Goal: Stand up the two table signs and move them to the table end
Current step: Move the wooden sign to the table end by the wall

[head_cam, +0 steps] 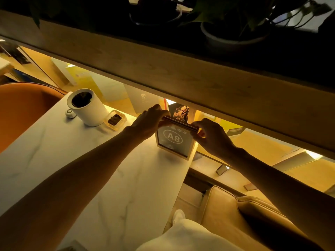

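Observation:
A wood-framed table sign (173, 142) marked "A8" stands upright at the far right corner of the white marble table (112, 178). My left hand (150, 120) grips the left end of its top edge. My right hand (212, 136) pinches the right end of the same edge. The top edge looks like two thin frames pressed together, so a second sign may stand right behind the first; I cannot tell for sure.
A white cylindrical bin (87, 107) with a small white device (70, 113) beside it, and a clear tray of dark bits (115, 120), sit at the table's far left. A lit shelf with cards (181, 113) runs behind. An orange chair (23, 109) is left, a tan seat (244, 214) right.

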